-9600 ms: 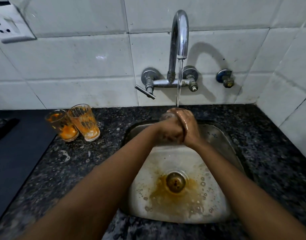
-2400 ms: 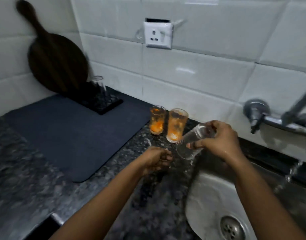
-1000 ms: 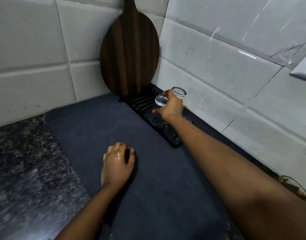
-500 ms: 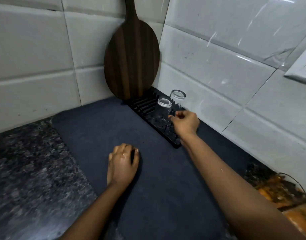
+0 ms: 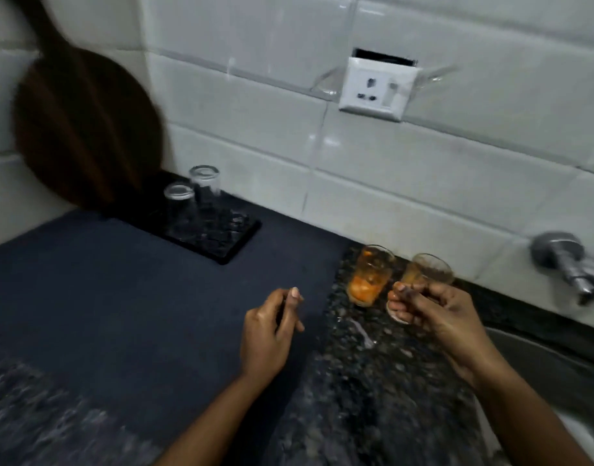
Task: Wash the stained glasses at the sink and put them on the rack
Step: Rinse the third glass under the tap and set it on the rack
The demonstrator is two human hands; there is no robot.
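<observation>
Left hand: held low over the near edge of the dark mat, fingers loosely curled, nothing held in it.
Right hand: its grip is closed round the tilted stained glass, fingers and thumb wrapped about the lower half; whether the base is lifted clear of the table cannot be told through the blur.
Second stained glass: left upright on the table just beside the held one, orange residue pooled in its bottom.
Sink: only its rim is seen at the right edge, near the right hand.
Step in hand: the held glass is judged to be on its way to the sink for washing.
How it is done well: the grip should be kept low and firm, since wet glass is likely slippery; the neighbour should be cleared without a knock; the rim should be turned to the water only once over the basin, so that residue is not spilled on the table.
Rack: set far back on the mat by the wall; two clean glasses are stood on it upside down, with room left beside them.
Tap: partly seen at the far right.
</observation>
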